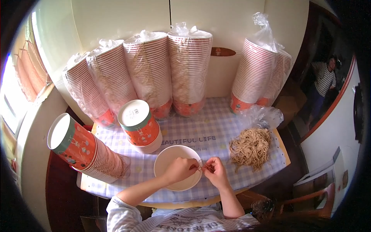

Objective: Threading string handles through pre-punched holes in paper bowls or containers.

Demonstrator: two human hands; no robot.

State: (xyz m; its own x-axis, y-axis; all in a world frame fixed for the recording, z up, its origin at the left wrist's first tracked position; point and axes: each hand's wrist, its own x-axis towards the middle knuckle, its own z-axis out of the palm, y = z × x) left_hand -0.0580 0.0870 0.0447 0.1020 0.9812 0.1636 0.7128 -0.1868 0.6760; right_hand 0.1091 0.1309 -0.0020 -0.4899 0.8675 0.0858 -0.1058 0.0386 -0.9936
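An open paper bucket (162, 164), white inside, stands near the front edge of the table. My left hand (181, 169) reaches over its mouth, fingers pinched near the right side of the rim. Just outside that rim, my right hand (216, 173) is closed in a pinch too. Between the fingertips runs a short piece of thin string (200, 167), small and partly hidden; whether it passes through the bucket's wall I cannot tell. To the right of my hands lies a tangled heap of beige string (251, 149).
Tall plastic-wrapped stacks of paper buckets (189, 65) line the back, with another wrapped stack (255, 69) at back right. Upturned orange buckets stand in a short stack (140, 129) and a leaning stack (83, 149) at left. A person (325, 79) stands beyond a doorway; a wooden chair (309, 203) is lower right.
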